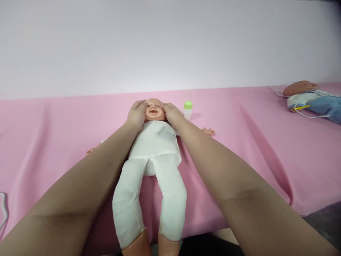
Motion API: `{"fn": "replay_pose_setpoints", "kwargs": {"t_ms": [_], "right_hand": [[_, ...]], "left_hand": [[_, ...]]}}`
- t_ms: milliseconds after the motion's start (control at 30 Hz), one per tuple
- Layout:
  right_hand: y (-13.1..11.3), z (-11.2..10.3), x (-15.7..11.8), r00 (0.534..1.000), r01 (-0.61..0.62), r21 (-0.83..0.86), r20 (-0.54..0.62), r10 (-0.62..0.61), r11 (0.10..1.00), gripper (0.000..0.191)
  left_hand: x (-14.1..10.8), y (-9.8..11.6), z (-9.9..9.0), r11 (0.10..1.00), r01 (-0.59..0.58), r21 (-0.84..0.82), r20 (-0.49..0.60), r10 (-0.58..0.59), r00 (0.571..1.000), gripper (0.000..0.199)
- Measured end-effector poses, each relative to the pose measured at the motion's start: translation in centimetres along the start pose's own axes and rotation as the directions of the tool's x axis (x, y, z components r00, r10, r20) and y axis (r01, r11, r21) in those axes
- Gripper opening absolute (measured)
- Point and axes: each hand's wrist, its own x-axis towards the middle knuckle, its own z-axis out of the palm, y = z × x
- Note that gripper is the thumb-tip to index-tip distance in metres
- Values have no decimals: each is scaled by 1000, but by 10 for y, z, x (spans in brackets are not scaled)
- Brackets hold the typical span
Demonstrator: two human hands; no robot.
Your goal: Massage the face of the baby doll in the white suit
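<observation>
A baby doll [154, 142] in a white cloth top and white leggings lies on its back, its head toward the wall and its legs toward me. My left hand [137, 113] cups the left side of the doll's head, fingers bent along the temple. On the other side my right hand [172, 113] holds the head in the same way, its fingertips by the brow. The doll's face shows between them; its ears and the undersides of my fingers are hidden. Just beyond my right hand stands a small white bottle [187, 113] with a green cap.
Pink cloth [239, 142] covers the table, with creases at both sides. At the far right lies a second doll [317, 99] in blue and white, with thin white tubing and a yellow piece on it. A white cord [3, 209] shows at the left edge. Behind stands a pale wall [170, 42].
</observation>
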Motion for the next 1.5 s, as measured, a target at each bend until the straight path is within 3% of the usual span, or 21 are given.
{"fn": "replay_pose_setpoints", "kwargs": {"t_ms": [367,733,967,1500], "right_hand": [[5,0,3,998,40,65,53,-44,997,45],[-4,0,-4,999,28,56,31,-30,998,40],[-7,0,-8,999,-7,67,33,5,998,42],[-2,-2,-3,998,50,44,43,-52,998,42]], "left_hand": [[0,0,0,1000,5,7,-4,-5,1000,28],[-4,3,2,1000,4,1,-8,-4,1000,19],[-3,2,1,1000,1,-9,4,-1,1000,22],[-1,0,1,1000,5,5,-2,-5,1000,27]]}}
